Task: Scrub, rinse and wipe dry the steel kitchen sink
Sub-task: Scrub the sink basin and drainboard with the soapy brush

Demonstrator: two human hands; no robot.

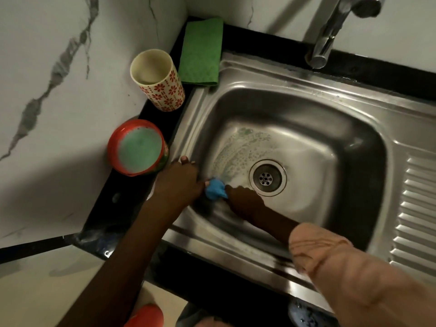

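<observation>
The steel sink [349, 119] fills the middle and right of the head view, with its drain [267, 178] near the centre of the basin floor. Greenish soap suds [238, 147] streak the basin floor left of the drain. My right hand [245, 200] is down in the basin, shut on a blue scrubber [215, 191] pressed against the lower left wall. My left hand [180, 182] rests flat on the sink's left rim, its fingers at the edge next to the scrubber.
A folded green cloth [201, 53] lies on the black counter at the sink's back left corner. A floral cup [158, 79] and a red tub of green soap [138, 147] stand along the left. The tap [330, 34] rises at the back. Ribbed drainboard [415, 213] lies right.
</observation>
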